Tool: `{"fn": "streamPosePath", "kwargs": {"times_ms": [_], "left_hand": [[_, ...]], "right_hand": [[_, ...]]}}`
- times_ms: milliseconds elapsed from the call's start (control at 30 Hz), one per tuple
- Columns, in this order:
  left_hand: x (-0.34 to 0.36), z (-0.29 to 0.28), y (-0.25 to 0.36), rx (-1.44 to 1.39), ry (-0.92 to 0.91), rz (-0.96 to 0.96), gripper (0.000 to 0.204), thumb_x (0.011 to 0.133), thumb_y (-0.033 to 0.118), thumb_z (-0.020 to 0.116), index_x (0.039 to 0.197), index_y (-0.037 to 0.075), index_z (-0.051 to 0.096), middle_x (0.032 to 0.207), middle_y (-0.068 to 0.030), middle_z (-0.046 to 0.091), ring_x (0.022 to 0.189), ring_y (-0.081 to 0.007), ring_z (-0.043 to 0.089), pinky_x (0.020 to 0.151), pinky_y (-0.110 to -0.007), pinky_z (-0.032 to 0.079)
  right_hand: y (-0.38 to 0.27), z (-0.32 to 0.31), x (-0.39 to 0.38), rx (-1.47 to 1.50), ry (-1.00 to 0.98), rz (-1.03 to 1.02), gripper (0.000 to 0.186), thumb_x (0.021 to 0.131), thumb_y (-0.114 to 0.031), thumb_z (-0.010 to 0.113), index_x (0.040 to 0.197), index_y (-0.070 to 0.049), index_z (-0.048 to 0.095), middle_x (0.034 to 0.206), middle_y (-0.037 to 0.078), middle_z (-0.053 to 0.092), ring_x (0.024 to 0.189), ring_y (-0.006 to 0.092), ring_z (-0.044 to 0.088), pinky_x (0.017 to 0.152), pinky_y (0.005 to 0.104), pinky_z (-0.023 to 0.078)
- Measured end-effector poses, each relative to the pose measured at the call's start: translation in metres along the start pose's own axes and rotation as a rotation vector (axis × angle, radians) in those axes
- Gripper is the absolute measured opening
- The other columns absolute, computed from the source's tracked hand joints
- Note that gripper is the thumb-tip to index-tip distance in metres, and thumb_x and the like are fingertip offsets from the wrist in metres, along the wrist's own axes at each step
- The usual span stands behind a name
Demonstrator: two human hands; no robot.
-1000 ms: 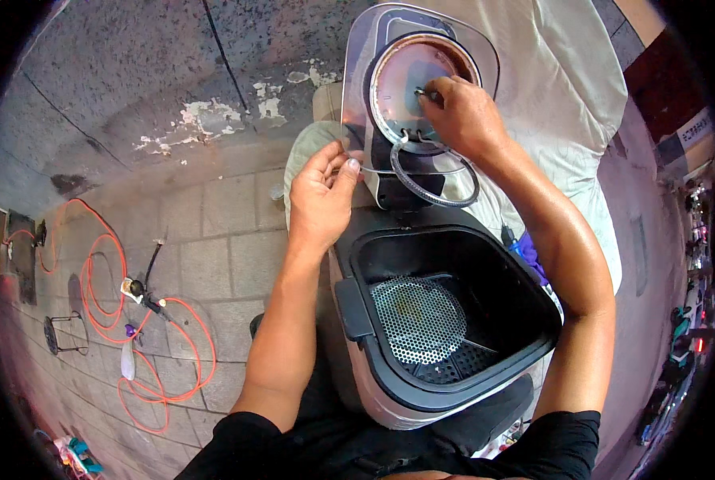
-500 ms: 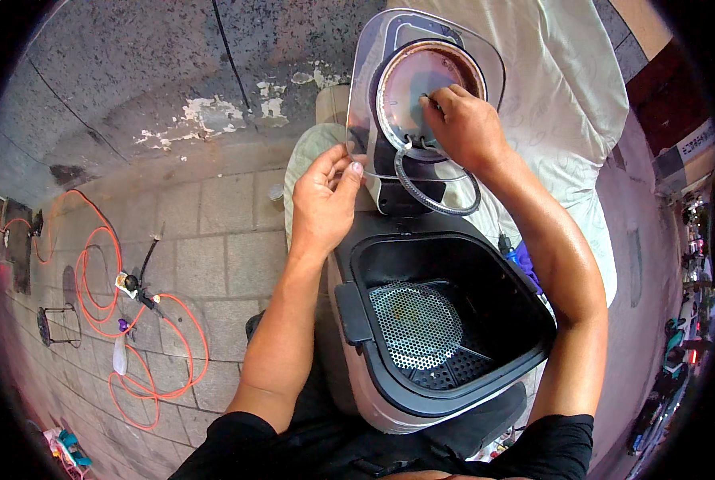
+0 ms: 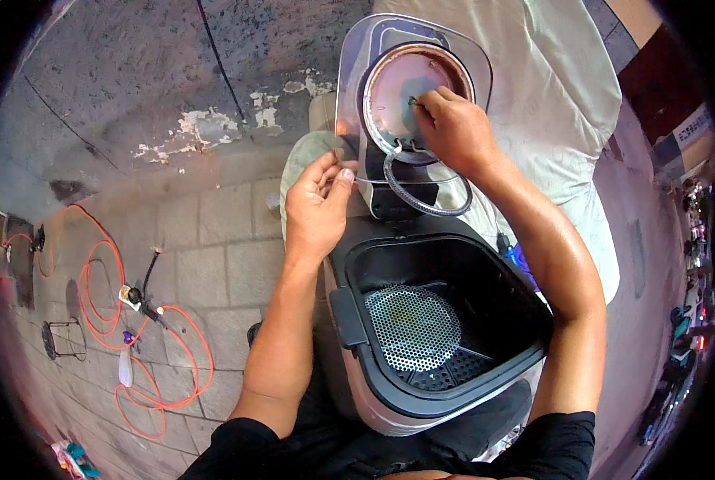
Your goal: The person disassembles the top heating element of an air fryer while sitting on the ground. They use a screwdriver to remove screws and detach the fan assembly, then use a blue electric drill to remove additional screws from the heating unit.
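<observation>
Far to the left of the left hand point(image 3: 319, 210), one orange cable point(image 3: 109, 312) lies looped on the paved floor point(image 3: 213, 264). The left hand pinches the edge of the appliance's one raised lid point(image 3: 353, 104) between thumb and fingers. Below both hands sits one open cooker body point(image 3: 437, 336) with one perforated round plate point(image 3: 412, 326) inside. The right hand point(image 3: 452, 128) presses its fingertips, closed on a small part, against the lid's one round inner plate point(image 3: 397, 92); one grey sealing ring point(image 3: 421, 196) hangs just below it.
</observation>
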State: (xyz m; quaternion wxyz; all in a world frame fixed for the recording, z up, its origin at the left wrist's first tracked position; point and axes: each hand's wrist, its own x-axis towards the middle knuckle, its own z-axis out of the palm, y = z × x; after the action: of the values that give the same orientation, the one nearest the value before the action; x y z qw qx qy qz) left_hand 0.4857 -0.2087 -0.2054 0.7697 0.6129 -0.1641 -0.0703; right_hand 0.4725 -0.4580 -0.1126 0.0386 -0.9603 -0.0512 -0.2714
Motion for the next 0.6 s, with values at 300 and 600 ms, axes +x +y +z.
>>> {"fn": "streamPosePath", "kwargs": {"times_ms": [300,600], "left_hand": [[0.0,0.001,-0.001,-0.024,0.008,-0.016,0.043,0.105,0.008,0.065,0.142,-0.011,0.054,0.121,-0.0152,0.075,0.098,-0.0144,0.07,0.091,-0.029,0.056],[-0.002,0.001,0.003,-0.021,-0.004,-0.026,0.041,0.105,0.007,0.065,0.142,-0.009,0.056,0.121,-0.014,0.074,0.099,-0.0139,0.069,0.091,-0.029,0.056]], "right_hand": [[0.011,-0.023,-0.008,-0.027,-0.037,0.267,0.022,0.097,-0.023,0.064,0.103,-0.004,0.074,0.103,0.02,0.075,0.095,0.0427,0.072,0.084,0.0522,0.058],[0.024,-0.035,-0.004,0.022,0.135,0.391,0.032,0.099,-0.028,0.07,0.116,-0.002,0.069,0.091,0.022,0.076,0.086,0.0383,0.075,0.078,0.0433,0.058]]}}
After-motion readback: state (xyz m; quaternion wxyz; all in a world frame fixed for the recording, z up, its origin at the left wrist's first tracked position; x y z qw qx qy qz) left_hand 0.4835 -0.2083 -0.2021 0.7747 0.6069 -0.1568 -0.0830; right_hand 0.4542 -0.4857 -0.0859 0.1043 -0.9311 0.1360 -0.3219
